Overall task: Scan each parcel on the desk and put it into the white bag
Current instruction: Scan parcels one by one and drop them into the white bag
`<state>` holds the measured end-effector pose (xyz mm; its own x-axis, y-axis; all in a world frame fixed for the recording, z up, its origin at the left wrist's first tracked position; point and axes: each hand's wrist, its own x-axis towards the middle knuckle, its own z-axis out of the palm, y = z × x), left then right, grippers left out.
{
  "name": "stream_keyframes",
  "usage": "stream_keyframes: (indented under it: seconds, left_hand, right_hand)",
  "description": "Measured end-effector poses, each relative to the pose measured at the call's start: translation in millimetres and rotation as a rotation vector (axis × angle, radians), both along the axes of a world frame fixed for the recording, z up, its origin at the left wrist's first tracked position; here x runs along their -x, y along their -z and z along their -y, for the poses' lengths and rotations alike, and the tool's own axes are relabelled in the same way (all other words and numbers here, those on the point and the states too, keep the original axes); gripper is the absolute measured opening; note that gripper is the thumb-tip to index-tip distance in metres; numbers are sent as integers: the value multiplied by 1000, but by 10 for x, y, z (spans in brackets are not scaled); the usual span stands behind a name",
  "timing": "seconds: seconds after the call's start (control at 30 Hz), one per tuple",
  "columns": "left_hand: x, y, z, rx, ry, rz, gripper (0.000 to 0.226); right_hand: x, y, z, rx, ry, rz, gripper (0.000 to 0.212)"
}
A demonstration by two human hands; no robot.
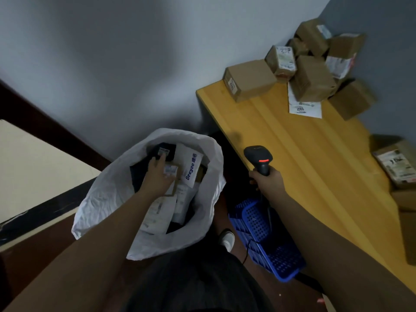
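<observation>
A person's left hand reaches into the white bag, fingers around a small brown parcel being set among those already inside, while the right hand grips the scanner at the desk edge, ready for the boxes piled well beyond it.

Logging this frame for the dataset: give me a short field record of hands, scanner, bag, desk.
left hand: inside the white bag, resting on a small brown parcel; grip unclear
right hand: grips the black scanner, red light on
bag contents: several parcels, one white mailer with blue print
desk: pile of brown boxes at the far corner, more boxes at the right edge
floor: blue basket beside the desk
</observation>
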<state>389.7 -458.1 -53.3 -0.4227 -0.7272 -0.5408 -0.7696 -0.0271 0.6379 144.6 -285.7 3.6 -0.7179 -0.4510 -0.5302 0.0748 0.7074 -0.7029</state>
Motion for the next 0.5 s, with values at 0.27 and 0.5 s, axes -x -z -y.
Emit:
stream_keyframes:
  seconds: [0.27,0.5]
  left_hand:
    - [561,-377,-107,67,34,-150,24]
    - [1774,-635,-426,119,300,-240,25]
  right_hand:
    - [264,-77,-335,47,127,26,10]
    - [865,-254,-827,69,199,19,17]
